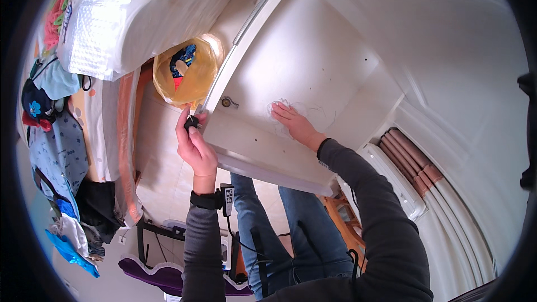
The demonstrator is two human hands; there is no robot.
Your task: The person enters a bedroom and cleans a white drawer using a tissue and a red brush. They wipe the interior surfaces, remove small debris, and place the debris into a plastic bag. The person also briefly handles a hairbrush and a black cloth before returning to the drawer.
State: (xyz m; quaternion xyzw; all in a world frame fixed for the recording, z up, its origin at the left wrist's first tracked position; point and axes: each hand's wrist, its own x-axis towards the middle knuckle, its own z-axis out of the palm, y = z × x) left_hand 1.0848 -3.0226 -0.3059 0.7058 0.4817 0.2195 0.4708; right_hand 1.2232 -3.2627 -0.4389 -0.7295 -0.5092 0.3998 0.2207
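Observation:
An open white drawer (293,67) lies before me, with dark specks and thin hair-like strands on its bottom. My right hand (291,121) is pressed palm down inside it, fingers on a crumpled, whitish translucent piece (275,107) that is partly hidden beneath them. At the drawer's near left corner is my left hand (197,144), its fingers curled around a small black object (191,122) with metal bits, perhaps keys. A small round metal piece, probably a lock (226,102), sits at the drawer's left side.
Beyond the drawer's left edge stands a bin with a yellow bag (191,79), holding dark blue and red items. Clothes and bags (58,147) lie on a bed-like surface at far left, near a large plastic-wrapped item (109,21). Curtains (444,193) hang at right.

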